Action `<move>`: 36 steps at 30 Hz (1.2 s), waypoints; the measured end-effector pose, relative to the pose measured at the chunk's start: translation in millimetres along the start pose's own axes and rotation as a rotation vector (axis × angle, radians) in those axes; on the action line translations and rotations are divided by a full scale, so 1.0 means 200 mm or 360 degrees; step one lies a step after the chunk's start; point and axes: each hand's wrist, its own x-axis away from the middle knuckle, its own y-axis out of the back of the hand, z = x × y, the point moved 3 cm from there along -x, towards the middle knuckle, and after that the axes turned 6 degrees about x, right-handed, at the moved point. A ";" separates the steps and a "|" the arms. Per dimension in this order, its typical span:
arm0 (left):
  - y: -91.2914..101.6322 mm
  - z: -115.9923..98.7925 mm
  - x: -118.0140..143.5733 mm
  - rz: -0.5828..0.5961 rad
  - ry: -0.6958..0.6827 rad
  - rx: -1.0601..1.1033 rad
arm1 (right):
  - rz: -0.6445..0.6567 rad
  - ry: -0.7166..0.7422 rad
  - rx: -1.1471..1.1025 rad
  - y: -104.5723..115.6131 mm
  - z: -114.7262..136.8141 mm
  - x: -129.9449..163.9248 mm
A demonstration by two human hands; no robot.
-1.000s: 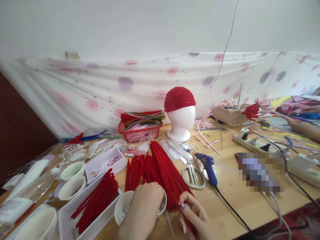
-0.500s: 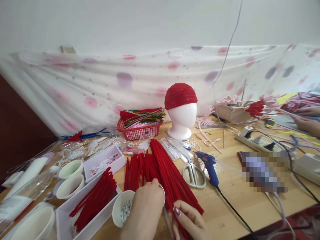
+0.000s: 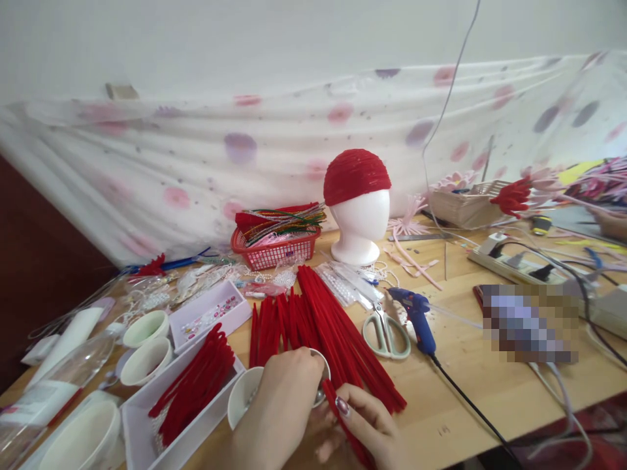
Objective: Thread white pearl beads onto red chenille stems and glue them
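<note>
My left hand [image 3: 287, 398] is bent over a white cup [image 3: 327, 365] of pearly beads. Its fingertips are hidden behind the back of the hand, so what they hold does not show. Beside it, another white cup [image 3: 240, 391] is partly covered by the wrist. My right hand [image 3: 367, 418] is closed with thumb and fingers on red chenille stems [image 3: 345, 418], their upper end close to the cup's rim. Beyond both hands, more red fuzzy stems [image 3: 333, 320] lie in a fanned bundle on the wooden table [image 3: 455, 405].
Scissors [image 3: 386, 336] and a blue glue gun [image 3: 416, 320] lie right of the bundle. Behind stands a white foam head [image 3: 362, 225] with a red cap [image 3: 357, 176], beside a red basket [image 3: 279, 251]. A lilac tray [image 3: 189, 444] holds red stems. A power strip [image 3: 509, 261] sits right.
My right hand has brought the end of the red stems up beside the cup, near my left hand. The left hand stays over the cup. The view has shifted slightly.
</note>
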 end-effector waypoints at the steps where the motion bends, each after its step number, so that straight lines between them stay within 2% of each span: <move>1: 0.00 0.00 0.00 -0.0005 -0.0015 0.0015 | -0.0009 0.0004 0.0002 0.00 0.00 0.00; 7: -0.01 0.01 0.01 -0.0060 -0.0112 0.0087 | -0.0008 -0.0036 -0.0121 0.01 -0.02 0.00; 12: -0.01 0.03 0.01 -0.0151 -0.0173 0.0101 | -0.0071 -0.0131 0.0018 0.02 -0.03 0.00; 18: 0.02 0.14 0.06 -0.0330 -0.0241 0.0484 | -0.0200 -0.0115 0.0062 0.01 -0.02 0.01; 21: 0.01 0.19 0.08 -0.0356 -0.0253 0.0582 | -0.0256 -0.0103 0.0114 0.01 -0.02 0.01; 25: 0.00 0.20 0.10 -0.0292 -0.0245 0.0629 | -0.0380 -0.0067 0.0102 0.01 -0.02 0.01; 29: 0.01 0.21 0.10 -0.0277 -0.0268 0.0759 | -0.0664 -0.0068 0.0183 0.00 0.02 0.04; 32: 0.02 0.24 0.09 -0.0316 -0.0311 0.0880 | -0.0806 0.0081 0.0422 -0.02 0.09 0.04; 36: 0.02 0.25 0.10 -0.0396 -0.0316 0.1255 | -0.0616 0.0402 0.0726 -0.05 0.18 -0.01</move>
